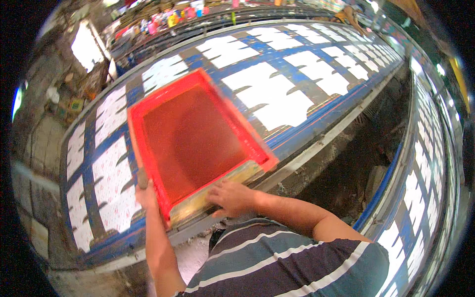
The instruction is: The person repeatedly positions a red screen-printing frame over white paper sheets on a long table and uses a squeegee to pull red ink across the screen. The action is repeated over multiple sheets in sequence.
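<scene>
A red-rimmed screen-printing frame (233, 126) with a dark red mesh lies over a long blue printing table (198, 62), slightly blurred. My left hand (147, 197) grips its lower left side, near a small dark piece on the rim. My right hand (230, 197) has its fingers curled on the frame's near, yellowish edge. White cut fabric pieces (272, 99) are laid in rows beyond and right of the frame; those on the left (109, 185) carry a faint pink print. The table surface under the frame is hidden.
A second long table with white pieces (415, 193) runs along my right, beyond a dark gap (346, 173). A co-worker (346, 17) bends over the far end of my table. Colourful containers (173, 20) stand behind it at the back, and clutter (71, 101) is at the left.
</scene>
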Action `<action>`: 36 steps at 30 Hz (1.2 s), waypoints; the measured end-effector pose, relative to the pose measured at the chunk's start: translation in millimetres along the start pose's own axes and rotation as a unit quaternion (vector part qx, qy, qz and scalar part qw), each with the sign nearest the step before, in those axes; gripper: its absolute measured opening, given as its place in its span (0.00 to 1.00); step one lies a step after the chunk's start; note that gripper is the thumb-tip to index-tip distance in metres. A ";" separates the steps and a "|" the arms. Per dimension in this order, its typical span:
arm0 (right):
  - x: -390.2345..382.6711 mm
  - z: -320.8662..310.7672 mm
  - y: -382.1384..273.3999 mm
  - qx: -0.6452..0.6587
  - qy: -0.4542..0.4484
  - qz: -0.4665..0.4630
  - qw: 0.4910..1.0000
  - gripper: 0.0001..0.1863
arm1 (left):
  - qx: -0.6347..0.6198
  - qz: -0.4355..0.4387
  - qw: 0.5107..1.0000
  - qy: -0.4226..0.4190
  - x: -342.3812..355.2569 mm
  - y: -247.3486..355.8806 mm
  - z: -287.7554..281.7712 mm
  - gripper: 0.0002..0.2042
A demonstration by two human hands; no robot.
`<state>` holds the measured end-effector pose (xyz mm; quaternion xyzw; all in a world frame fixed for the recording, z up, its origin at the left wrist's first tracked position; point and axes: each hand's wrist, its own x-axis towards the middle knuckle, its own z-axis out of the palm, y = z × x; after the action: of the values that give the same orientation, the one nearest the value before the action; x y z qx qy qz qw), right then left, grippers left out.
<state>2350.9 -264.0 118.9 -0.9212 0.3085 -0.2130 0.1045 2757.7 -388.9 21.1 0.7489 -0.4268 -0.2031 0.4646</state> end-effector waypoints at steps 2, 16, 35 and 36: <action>-16.9 -13.1 22.9 0.113 -0.014 -0.007 0.994 0.29 | 0.028 -0.008 0.999 0.016 2.6 2.4 0.4 0.19; -72.6 -59.5 184.6 0.072 0.117 0.409 0.902 0.32 | 0.022 -0.023 0.999 0.026 -2.0 18.7 -2.3 0.17; -31.9 -105.1 178.3 0.068 0.152 0.426 0.889 0.29 | -0.085 -0.086 0.993 -0.003 5.3 24.9 -11.6 0.12; -31.5 -112.8 182.3 0.074 0.157 0.421 0.890 0.29 | -0.106 -0.106 0.989 -0.005 8.1 31.2 -8.9 0.11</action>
<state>2181.2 -395.2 149.7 -0.6493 0.6628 -0.3129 0.2030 2754.4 -397.4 53.2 0.7353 -0.3234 -0.2993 0.5149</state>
